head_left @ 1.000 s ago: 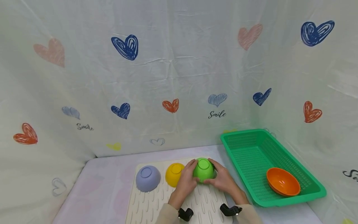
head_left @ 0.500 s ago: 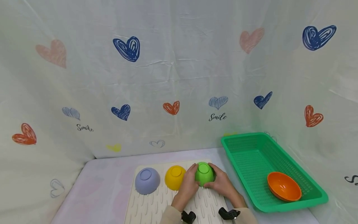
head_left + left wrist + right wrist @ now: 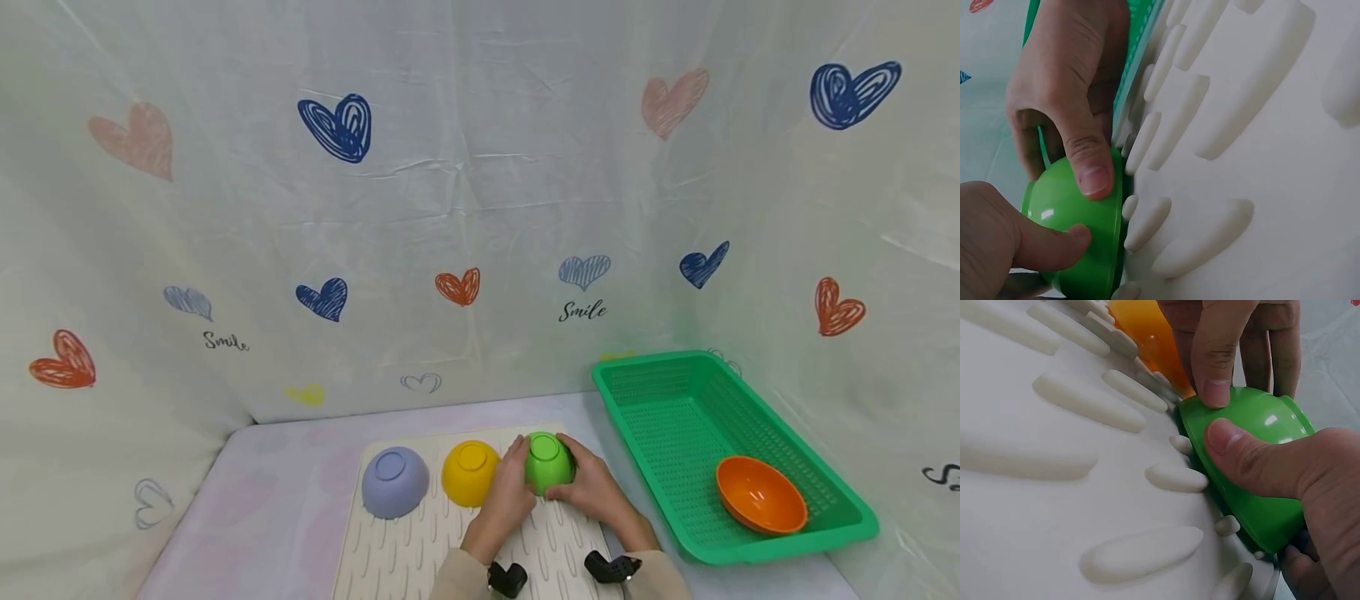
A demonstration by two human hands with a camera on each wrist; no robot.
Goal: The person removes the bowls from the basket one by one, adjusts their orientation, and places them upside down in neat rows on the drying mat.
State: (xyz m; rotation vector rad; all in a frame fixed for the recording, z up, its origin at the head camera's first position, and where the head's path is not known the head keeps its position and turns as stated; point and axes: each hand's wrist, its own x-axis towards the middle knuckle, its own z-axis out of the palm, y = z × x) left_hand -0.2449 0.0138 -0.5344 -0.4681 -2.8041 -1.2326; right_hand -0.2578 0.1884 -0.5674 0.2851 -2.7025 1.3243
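Note:
A small green bowl [image 3: 548,463] sits upside down at the back right of a cream ridged mat [image 3: 420,550]. My left hand [image 3: 507,497] grips its left side and my right hand [image 3: 597,492] its right side. In the left wrist view both thumbs press the outer wall of the green bowl [image 3: 1094,262]. The right wrist view shows the rim of the green bowl [image 3: 1260,506] down against the mat's ridges. Just left of my left hand is an upturned yellow bowl [image 3: 467,475]. Farther left an upturned lavender bowl [image 3: 395,483] rests on the mat.
A green basket [image 3: 637,446] with perforated sides stands on the right of the table, an orange bowl [image 3: 761,496] inside it near the front. The table [image 3: 247,500] carries a pale cloth. Behind and beside it hangs a heart-printed curtain [image 3: 465,200].
Both hands have kept hold of the green bowl, with small shifts in their position. The camera view has moved slightly. The other bowls and the basket stay put.

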